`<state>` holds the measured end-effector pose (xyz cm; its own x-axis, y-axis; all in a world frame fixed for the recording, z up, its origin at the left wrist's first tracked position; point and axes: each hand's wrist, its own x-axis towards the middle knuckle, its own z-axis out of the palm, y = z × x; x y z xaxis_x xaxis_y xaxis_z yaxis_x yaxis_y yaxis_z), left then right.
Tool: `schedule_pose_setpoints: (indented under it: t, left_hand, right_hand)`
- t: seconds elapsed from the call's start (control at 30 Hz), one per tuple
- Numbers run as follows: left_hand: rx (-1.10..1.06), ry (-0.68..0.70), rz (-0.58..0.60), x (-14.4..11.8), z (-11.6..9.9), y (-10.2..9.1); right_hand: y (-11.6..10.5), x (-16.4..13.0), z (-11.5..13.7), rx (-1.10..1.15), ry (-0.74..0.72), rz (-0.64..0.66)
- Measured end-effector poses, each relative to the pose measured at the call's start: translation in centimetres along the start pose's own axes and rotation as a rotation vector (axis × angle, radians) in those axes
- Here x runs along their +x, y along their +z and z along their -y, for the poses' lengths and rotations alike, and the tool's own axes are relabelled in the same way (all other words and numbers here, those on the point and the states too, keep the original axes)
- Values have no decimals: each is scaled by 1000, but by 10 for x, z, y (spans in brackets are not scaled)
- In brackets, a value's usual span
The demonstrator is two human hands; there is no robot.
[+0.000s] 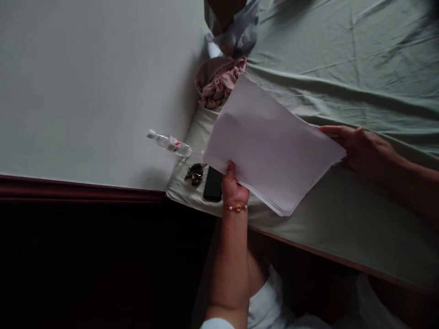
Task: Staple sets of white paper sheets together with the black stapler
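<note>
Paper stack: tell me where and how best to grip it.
The paper stack is probably best pinched across its thickness at the corner lowest in the picture, coming from the near side: it is thin and flat, and that corner juts out free between the left hand and right hand.

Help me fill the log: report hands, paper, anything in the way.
Left hand gripping near edge, thumb on top; right hand at right corner. Paper stack held over green sheet. Phone by left hand, nothing seen blocking.
</note>
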<state>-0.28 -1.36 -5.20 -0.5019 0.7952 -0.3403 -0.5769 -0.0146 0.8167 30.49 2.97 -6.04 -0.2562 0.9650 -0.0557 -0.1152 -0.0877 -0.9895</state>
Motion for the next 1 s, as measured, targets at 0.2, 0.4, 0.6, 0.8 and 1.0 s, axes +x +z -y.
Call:
schedule_pose_setpoints:
  t: [0.2, 0.4, 0.6, 0.8, 1.0]
  left_hand:
    - [-43, 9, 27, 4, -2, 4]
    - [-71, 53, 185, -13, 3, 16]
    - [63, 52, 237, -18, -1, 11]
    - [127, 246, 274, 9, -28, -23]
    - [364, 299, 378, 14, -23, -31]
  right_hand:
    - [7, -4, 5, 199, 50, 254]
    - [22, -9, 1, 162, 166, 343]
    - [18, -4, 5, 145, 128, -56]
    - [-3, 4, 8, 5, -94, -253]
    - [-5, 4, 5, -101, -185, -218]
